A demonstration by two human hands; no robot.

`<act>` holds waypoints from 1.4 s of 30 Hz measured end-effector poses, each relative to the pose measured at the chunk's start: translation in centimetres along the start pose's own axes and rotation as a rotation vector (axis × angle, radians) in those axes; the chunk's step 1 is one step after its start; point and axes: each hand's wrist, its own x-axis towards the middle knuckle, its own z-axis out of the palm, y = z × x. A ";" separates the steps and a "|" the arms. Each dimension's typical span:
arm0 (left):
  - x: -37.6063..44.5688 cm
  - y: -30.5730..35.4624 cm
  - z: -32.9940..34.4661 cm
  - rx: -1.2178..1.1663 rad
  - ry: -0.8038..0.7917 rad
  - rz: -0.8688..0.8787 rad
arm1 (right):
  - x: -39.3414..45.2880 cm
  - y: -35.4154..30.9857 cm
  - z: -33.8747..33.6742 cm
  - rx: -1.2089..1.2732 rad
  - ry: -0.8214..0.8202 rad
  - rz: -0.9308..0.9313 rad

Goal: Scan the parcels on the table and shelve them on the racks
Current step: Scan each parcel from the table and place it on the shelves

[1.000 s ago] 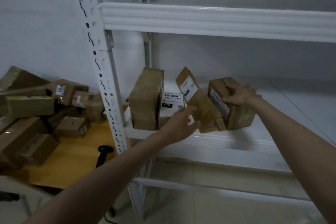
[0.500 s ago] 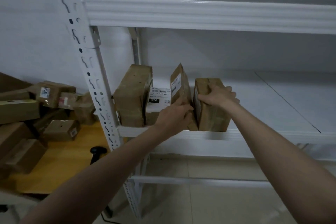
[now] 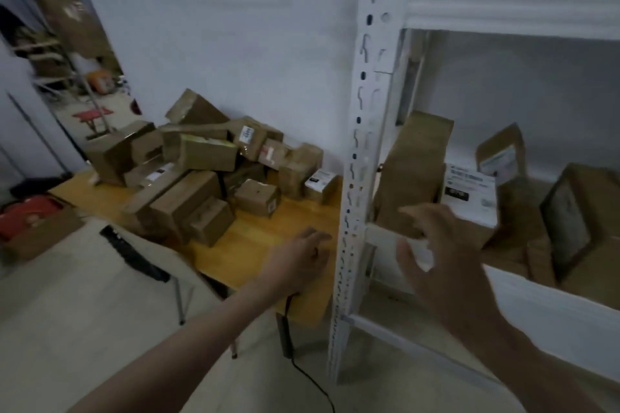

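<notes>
White wall (image 3: 241, 43) and pale floor framed the scene, with a cluttered doorway at the far left. Against that wall stood your yellow wooden table (image 3: 268, 245), piled with a heap of brown cardboard parcels (image 3: 201, 178) waiting to be scanned.

A moment earlier both your hands had been on the shelf, squaring up the standing boxes; now they had come off, and your view had swung left toward the table. I judged that shelving step finished and the next parcel due.

Your left hand (image 3: 298, 261) hung low over the near corner of the table, fingers loosely curled and, as far as I could see, grasping nothing, though the blur made that hard to confirm. A dark cable ran down from under your wrist; the scanner was probably beneath your hand, but I could not see it. The parcel heap lay ahead and to the left of that hand, near but not touching.

Right of the white slotted metal rack upright (image 3: 362, 144), your right hand (image 3: 443, 245) was released, fingers spread in the air before the white rack shelf (image 3: 570, 312). Behind it, the tall brown shelved parcel (image 3: 412, 171), the white-labelled box (image 3: 469, 198) and more brown boxes (image 3: 570, 221) stood untouched.
</notes>
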 end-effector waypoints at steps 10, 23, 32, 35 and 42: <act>-2.0 -24.9 -6.1 0.058 0.020 -0.417 | 6.2 -7.5 24.6 0.234 -0.699 0.380; 18.1 -48.7 -17.4 0.115 0.064 -0.123 | 28.0 -14.2 51.2 0.425 -0.460 0.903; 26.2 -54.5 -16.6 0.085 -0.002 -0.055 | 37.1 -14.9 59.9 0.931 -0.261 1.461; 26.6 -55.2 -16.2 0.043 0.033 -0.029 | 37.7 -14.5 61.9 1.059 -0.134 1.578; 25.8 -55.2 -16.2 -0.061 0.064 0.023 | 37.4 -14.5 64.3 1.042 0.076 1.623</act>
